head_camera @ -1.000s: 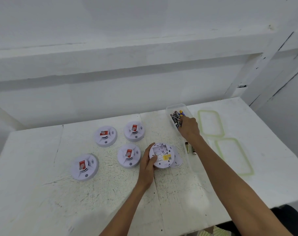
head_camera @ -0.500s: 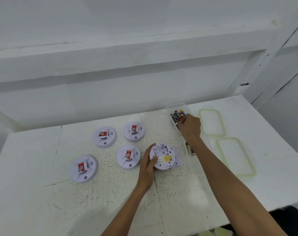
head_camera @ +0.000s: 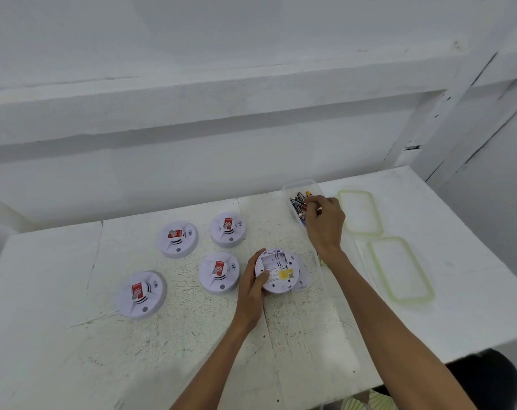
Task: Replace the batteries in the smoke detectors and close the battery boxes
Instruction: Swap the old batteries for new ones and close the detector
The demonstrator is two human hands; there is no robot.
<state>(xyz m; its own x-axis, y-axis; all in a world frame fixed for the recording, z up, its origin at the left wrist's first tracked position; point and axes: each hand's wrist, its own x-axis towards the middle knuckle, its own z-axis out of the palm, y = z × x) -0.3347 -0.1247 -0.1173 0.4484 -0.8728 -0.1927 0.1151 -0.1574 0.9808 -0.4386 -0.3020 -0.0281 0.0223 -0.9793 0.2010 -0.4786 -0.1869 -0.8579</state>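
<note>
An upturned white smoke detector [head_camera: 278, 270] lies mid-table, its battery bay open and showing no batteries. My left hand [head_camera: 252, 287] grips its left edge, thumb on its back. Its removed cover [head_camera: 303, 279] peeks out on its right side. My right hand [head_camera: 325, 221] reaches into a clear plastic box [head_camera: 298, 184] of batteries [head_camera: 298, 202], fingers curled and pinching among them. Whether a battery is held cannot be seen. Several face-up detectors with red labels lie to the left [head_camera: 178, 238] [head_camera: 227, 229] [head_camera: 219, 272] [head_camera: 141, 294].
Two clear lids with green rims [head_camera: 359, 211] [head_camera: 399, 269] lie at the right of the white table [head_camera: 59, 335]. A second clear box [head_camera: 334, 279] stands under my right forearm, with a battery [head_camera: 320, 258] inside. A white wall rises behind.
My right hand has shifted slightly within the battery box, fingers working among the batteries. My left hand keeps the same hold on the detector. The camera tilted a little.
</note>
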